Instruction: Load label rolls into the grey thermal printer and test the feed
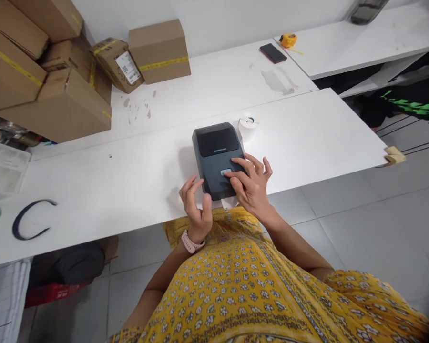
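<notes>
A dark label printer (pixel 210 166) sits near the front edge of the white table, with a black window on its top. A finger of my right hand (pixel 250 183) rests on the light button (pixel 225 172) of the printer, and the other fingers are spread over its right side. My left hand (pixel 196 209) is at the printer's lower left corner, fingers apart and holding nothing. A strip of white paper (pixel 229 202) sticks out at the printer's front edge. Just behind its right side stands a roll of white labels (pixel 248 128).
Cardboard boxes (pixel 159 52) are piled at the back left. A phone (pixel 273 53) and a yellow tape measure (pixel 288 40) lie at the back right. On the left are a dark curved band (pixel 19 221) and a clear plastic container (pixel 7 166). The table's right corner (pixel 393 156) has a padded guard.
</notes>
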Available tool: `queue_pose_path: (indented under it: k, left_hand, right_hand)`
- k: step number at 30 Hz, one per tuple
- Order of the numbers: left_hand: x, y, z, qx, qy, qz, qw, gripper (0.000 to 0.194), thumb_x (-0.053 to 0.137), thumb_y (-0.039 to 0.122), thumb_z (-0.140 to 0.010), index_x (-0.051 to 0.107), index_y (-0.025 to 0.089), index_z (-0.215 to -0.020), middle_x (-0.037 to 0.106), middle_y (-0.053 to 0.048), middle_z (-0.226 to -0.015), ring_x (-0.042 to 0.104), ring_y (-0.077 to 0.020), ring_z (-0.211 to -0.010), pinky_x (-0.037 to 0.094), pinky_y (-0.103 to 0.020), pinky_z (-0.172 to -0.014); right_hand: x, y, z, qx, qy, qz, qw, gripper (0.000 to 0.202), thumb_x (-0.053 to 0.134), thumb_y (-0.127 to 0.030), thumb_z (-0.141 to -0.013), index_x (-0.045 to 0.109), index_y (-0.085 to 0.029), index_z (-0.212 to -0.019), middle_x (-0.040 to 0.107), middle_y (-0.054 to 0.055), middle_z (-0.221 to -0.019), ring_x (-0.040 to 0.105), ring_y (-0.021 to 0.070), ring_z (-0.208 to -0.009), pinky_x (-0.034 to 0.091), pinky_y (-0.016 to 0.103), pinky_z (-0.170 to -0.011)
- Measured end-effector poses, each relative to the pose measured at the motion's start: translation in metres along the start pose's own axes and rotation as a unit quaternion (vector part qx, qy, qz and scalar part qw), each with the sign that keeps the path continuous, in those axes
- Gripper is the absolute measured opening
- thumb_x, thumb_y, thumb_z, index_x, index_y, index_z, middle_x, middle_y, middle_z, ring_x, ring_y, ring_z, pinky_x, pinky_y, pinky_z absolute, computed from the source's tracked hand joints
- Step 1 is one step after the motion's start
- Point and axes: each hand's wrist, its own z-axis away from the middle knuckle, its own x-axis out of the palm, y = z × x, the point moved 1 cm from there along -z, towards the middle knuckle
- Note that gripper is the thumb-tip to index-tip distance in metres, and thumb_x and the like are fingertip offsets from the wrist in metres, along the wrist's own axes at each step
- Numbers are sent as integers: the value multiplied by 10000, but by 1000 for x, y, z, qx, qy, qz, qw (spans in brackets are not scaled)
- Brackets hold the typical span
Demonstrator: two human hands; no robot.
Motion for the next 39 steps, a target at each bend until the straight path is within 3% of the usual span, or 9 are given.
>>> queue_pose_path:
  k: [5,8,13,17,21,27,32,35,39]
  left_hand:
    - [12,-6,10,-76,-98,32,992,620,452,418,-1071,265,310,-1652,347,-122,-1710,343,-278,-1591,355,-526,-1290]
    - [12,-7,14,-93,-105,50,989,613,436,431,-1078,270,324,-1658,352,-104,-1717,350,-274,-1593,367,-499,-1295]
    - [8,-2,-11,-42,-69,93,992,586,388,445,-1087,268,332,-1650,381,-79,-1709,367,-272,-1590,403,-459,-1283]
    - [12,-8,-49,-16,-29,101,994,564,368,479,-1084,273,334,-1621,489,-97,-1635,466,-264,-1532,454,-473,-1237]
    - [27,-31,-72,-74,12,101,992,459,482,422,-1042,455,283,-1479,616,-117,-1495,593,-249,-1405,514,-451,-1156]
    - [48,-62,-67,-193,-33,59,979,421,601,333,-939,578,215,-1342,659,-139,-1399,652,-245,-1263,574,-392,-1008]
    - [49,-63,-78,-189,-61,37,979,480,637,324,-916,559,235,-1381,646,-149,-1427,655,-268,-1249,572,-424,-991]
    - [48,-59,-85,-180,-84,0,980,566,691,290,-861,544,239,-1406,645,-148,-1437,657,-299,-1246,552,-476,-1027]
    - [47,-53,-86,-217,-107,-29,970,609,698,295,-841,529,223,-1421,657,-152,-1428,687,-316,-1201,535,-515,-1045]
  right_hand:
    - [-3,12,5,23,-49,-137,989,343,420,-463,-1077,703,-383,-1254,559,3,-1567,416,271,-1546,319,579,-1285]
    - [-6,21,19,61,-40,-227,971,481,364,-532,-1075,506,-399,-1515,394,29,-1707,379,253,-1585,420,519,-1266]
    - [-13,21,14,74,-17,-243,967,664,263,-654,-1046,277,-384,-1652,329,34,-1746,343,277,-1609,368,520,-1313]
    - [-19,16,-36,-18,1,-186,982,742,212,-718,-1020,192,-366,-1673,256,41,-1772,258,320,-1640,298,587,-1330]
    - [-17,14,-101,-95,41,-136,985,717,193,-706,-1034,191,-355,-1660,300,72,-1739,273,326,-1632,310,614,-1307]
    - [2,18,-183,-87,63,-109,988,669,168,-627,-1074,114,-317,-1665,420,117,-1647,460,266,-1529,441,470,-1221]
    - [25,37,-228,-89,64,-78,991,735,209,-661,-1052,-33,-358,-1677,313,101,-1718,370,288,-1579,492,473,-1160]
    - [25,35,-228,-113,82,-33,990,762,261,-679,-1035,54,-337,-1684,306,115,-1727,323,322,-1595,439,548,-1206]
    - [11,25,-194,-120,102,-35,987,578,331,-552,-1063,495,-255,-1531,557,145,-1557,499,328,-1470,435,558,-1196]
